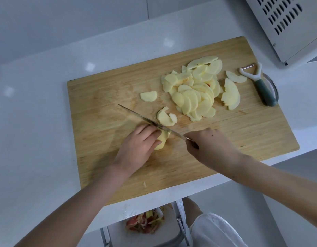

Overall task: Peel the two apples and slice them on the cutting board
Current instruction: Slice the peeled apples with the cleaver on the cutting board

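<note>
Head view: left hand point(138, 145) curls over the last pale peeled apple chunk point(162, 142), holding it down on the rectangular wooden cutting board point(100, 93). Right hand point(207, 145) grips the handle of the long steel knife point(145, 119). The blade runs diagonally, tip up-left, and sits on the chunk's far end, touching the left fingertips. Likely next cut: straight down, the chunk feeding toward the blade. A heap of pale apple slices point(195, 93) lies beyond, with the white-and-teal peeler point(261, 84) at the board's right edge. Slicing looks nearly done.
</note>
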